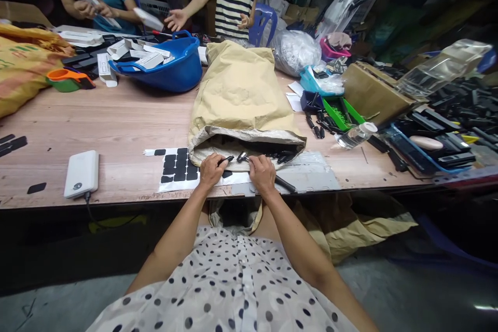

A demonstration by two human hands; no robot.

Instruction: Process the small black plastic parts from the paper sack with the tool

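My left hand (212, 170) is closed on a small black piece (226, 160) that pokes out past the fingertips; its exact kind is too small to tell. Just to the right, my right hand (263, 172) pinches a small black part with a shiny silver end (242, 156). Both hands are at the open mouth of a tan paper sack (243, 83) lying on the table, with dark parts (286, 156) inside its lip. Under my left wrist lies a white sheet of black rounded stickers (179, 165). A black handle-like rod (285, 184) rests beside my right wrist.
A white power bank (81, 174) with a cable sits left on the table (136, 114). Behind are a blue basin (171, 70) of white boxes and two people. To the right stand a green tray (342, 112), a bottle (356, 135) and a blue-rimmed tray (428, 166) of black parts.
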